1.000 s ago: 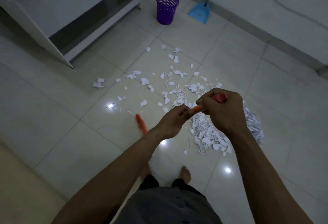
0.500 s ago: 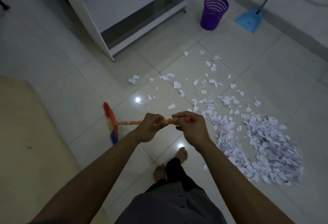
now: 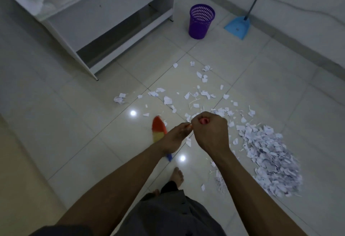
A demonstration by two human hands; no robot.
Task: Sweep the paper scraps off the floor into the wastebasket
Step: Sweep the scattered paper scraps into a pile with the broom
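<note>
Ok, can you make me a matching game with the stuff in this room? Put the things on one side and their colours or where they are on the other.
Things
1. wastebasket
2. dustpan
3. paper scraps
4. broom

Clues
A. white, mostly heaped on the floor
B. purple, standing upright
C. light blue, by the wall
D. held by the left hand and the right hand

Pairs: 1-B, 2-C, 3-A, 4-D
</note>
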